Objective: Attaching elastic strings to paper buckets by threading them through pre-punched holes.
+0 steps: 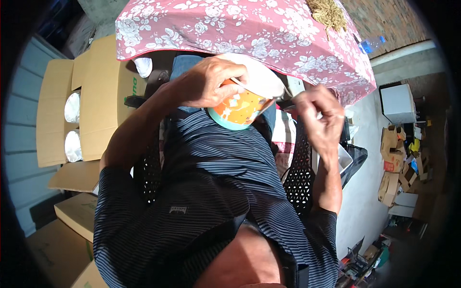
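Note:
A round, tub-shaped piece (235, 111) rests above my lap, printed orange with a teal band at its lower end and a broad white part on top. Its exact kind I cannot make out. My left hand (211, 81) grips it at the upper left edge, thumb on the orange side and fingers over the white part. Just off its right edge is my right hand (319, 113), slightly smeared by motion, with thumb and forefinger pinched together. Something thin shows by those fingertips, too small to name.
Ahead stands a table under a pink flowered cloth (230, 24), with a bundle of tan strands (327, 15) on it. An open cardboard box (98, 101) is at left. To the right are a white box (398, 103), a dark plastic bag (354, 161) and piled cartons (391, 158).

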`<state>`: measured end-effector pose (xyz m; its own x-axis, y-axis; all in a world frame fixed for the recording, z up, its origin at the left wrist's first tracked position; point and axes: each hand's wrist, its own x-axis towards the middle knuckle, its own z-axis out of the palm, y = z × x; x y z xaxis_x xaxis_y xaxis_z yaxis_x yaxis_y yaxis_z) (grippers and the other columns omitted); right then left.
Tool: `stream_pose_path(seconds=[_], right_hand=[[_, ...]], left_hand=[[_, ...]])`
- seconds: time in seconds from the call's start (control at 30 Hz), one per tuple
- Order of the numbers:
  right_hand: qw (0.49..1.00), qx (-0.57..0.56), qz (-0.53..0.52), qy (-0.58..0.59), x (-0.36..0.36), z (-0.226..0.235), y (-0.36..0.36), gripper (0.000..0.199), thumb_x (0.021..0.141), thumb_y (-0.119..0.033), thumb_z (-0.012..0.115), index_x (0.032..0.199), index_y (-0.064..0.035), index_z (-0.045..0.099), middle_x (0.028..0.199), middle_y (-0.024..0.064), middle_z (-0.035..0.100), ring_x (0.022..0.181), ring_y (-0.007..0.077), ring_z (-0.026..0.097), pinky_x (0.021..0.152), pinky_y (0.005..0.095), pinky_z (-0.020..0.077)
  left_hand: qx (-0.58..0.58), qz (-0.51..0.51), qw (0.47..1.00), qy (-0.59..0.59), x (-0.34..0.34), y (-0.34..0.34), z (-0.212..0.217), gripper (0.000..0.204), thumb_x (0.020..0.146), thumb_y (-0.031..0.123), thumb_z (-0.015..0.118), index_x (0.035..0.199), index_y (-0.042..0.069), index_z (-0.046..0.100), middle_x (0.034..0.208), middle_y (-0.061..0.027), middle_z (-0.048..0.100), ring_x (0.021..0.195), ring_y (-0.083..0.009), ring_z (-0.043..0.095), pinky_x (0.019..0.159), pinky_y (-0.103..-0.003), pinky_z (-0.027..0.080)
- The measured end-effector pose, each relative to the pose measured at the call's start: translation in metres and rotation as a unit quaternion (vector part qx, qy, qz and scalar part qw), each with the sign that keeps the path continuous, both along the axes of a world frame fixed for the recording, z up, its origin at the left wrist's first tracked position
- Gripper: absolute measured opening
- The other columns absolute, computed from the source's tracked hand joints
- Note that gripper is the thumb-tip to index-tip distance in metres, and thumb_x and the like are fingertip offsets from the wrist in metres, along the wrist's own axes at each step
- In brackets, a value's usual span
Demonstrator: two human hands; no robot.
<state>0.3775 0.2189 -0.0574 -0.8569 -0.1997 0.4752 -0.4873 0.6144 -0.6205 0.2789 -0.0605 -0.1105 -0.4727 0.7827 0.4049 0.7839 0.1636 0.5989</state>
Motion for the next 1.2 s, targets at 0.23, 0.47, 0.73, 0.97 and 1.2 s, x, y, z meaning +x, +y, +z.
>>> stream_pose_path(seconds=[0.23,0.47,0.73,0.97,1.2], right_hand=[[0.991,-0.043,0.028,-0.121,0.003,-0.035,-0.039,0.007,0.088,-0.001,0.069,0.09,0.0029,0.073,0.088,0.0111,0.07,0.072,0.0161,0.068,0.064,0.0281,0.0543],[0.984,-0.099,0.0,-0.149,-0.001,-0.049,-0.04,0.011,0.091,-0.004,0.067,0.092,0.0048,0.074,0.089,0.0101,0.072,0.07,0.0116,0.067,0.062,0.0257,0.0519],[0.98,-0.099,-0.03,-0.17,-0.002,-0.049,-0.038,0.011,0.09,-0.004,0.067,0.088,0.0037,0.074,0.082,0.008,0.07,0.064,0.0083,0.06,0.056,0.024,0.0454],[0.98,-0.092,-0.03,-0.175,-0.002,-0.05,-0.036,0.011,0.089,-0.003,0.066,0.086,0.0041,0.074,0.083,0.0079,0.07,0.065,0.0077,0.061,0.057,0.0238,0.0467],[0.981,-0.093,-0.022,-0.166,-0.003,-0.051,-0.036,0.01,0.088,-0.001,0.067,0.086,0.0047,0.074,0.083,0.0085,0.07,0.066,0.0088,0.063,0.059,0.0241,0.0488]], left_hand=[[0.058,0.055,0.995,-0.06,0.007,-0.005,-0.012,0.014,0.091,0.007,0.068,0.1,-0.002,0.061,0.088,-0.0192,0.069,0.084,-0.0359,0.07,0.072,-0.042,0.054],[0.042,0.063,0.992,-0.099,0.012,-0.005,-0.01,0.015,0.089,0.005,0.069,0.1,-0.002,0.06,0.088,-0.0182,0.068,0.082,-0.0335,0.069,0.072,-0.04,0.054],[0.044,0.063,0.991,-0.108,0.016,-0.002,-0.01,0.014,0.091,0.008,0.07,0.097,-0.001,0.061,0.083,-0.0134,0.066,0.077,-0.0239,0.066,0.07,-0.036,0.052],[0.048,0.07,0.991,-0.101,0.019,0.0,-0.011,0.013,0.091,0.008,0.072,0.096,-0.001,0.062,0.079,-0.0087,0.065,0.072,-0.0154,0.064,0.067,-0.03,0.051],[0.043,0.063,0.991,-0.112,0.023,0.003,-0.01,0.014,0.091,0.007,0.073,0.097,0.0,0.063,0.079,-0.008,0.066,0.071,-0.0136,0.063,0.066,-0.03,0.052]])
